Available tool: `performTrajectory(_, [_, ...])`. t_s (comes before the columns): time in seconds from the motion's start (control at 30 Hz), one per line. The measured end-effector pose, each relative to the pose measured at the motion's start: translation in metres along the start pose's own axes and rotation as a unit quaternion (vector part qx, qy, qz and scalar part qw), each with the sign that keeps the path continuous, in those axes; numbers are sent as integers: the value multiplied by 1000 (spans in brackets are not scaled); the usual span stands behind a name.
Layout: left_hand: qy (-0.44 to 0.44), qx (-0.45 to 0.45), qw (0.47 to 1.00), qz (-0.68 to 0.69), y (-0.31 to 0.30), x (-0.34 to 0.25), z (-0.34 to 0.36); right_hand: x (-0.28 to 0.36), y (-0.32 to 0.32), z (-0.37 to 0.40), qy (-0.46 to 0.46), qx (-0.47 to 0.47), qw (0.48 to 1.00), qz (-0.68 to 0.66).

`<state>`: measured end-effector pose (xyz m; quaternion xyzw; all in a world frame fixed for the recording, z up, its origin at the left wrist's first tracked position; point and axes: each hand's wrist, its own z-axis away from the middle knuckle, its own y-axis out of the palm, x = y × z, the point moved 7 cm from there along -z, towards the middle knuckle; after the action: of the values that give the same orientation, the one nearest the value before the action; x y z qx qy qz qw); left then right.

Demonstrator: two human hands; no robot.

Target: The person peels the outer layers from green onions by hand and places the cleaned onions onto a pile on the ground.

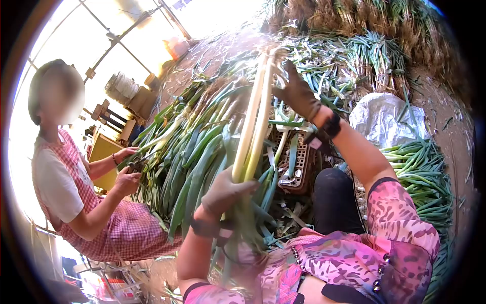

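My left hand [225,191], in a grey-brown glove, is wrapped around two long green onions [257,116]. Their white shafts rise upright, with the root ends at the top, and their green leaves hang below my fist toward my lap. My right hand [298,93], gloved too, is raised just right of the upper shafts, thumb and fingers apart. Beyond the stalks lies a large heap of green onions [202,137] with long drooping leaves. Under my right forearm is a brown plastic crate [298,169] with leaf scraps on it.
At left, a person in a checked apron [121,223] sits with both hands at the heap's edge. A white sack [390,119] lies at right, above a pile of green onions [422,177]. Bundles with roots [374,20] stand at the back. Trimmings litter the ground.
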<state>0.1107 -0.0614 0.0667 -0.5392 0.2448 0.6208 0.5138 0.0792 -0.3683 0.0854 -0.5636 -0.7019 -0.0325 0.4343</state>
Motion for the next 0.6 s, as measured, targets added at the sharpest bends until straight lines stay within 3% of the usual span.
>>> performTrajectory(0.13, [1,-23,1000,-4,5,2,6,-97,1,-63,210,15,970,-119])
performTrajectory(0.2, [-11,-20,1000,-14,4,8,6,-142,-35,-82,279,-59,943,-170])
performTrajectory(0.3, [-17,-32,999,-8,-2,6,9,-171,-102,-94,298,-184,904,-245])
performTrajectory(0.37, [-22,-39,999,7,-6,8,10,-142,-113,-85,296,-99,928,-205])
performTrajectory(0.4, [-24,-39,999,14,-9,9,7,-122,-97,-78,215,47,967,-125])
performTrajectory(0.43, [-24,-40,999,21,-13,10,2,-99,-79,-61,123,190,973,-42])
performTrajectory(0.47, [-23,-31,999,22,-16,9,-2,-60,-54,-27,170,305,937,-31])
performTrajectory(0.53, [-26,-34,999,20,-20,9,-9,-24,-2,59,86,581,809,12])
performTrajectory(0.6, [-16,-39,999,3,-21,8,-14,17,11,103,19,710,697,97])
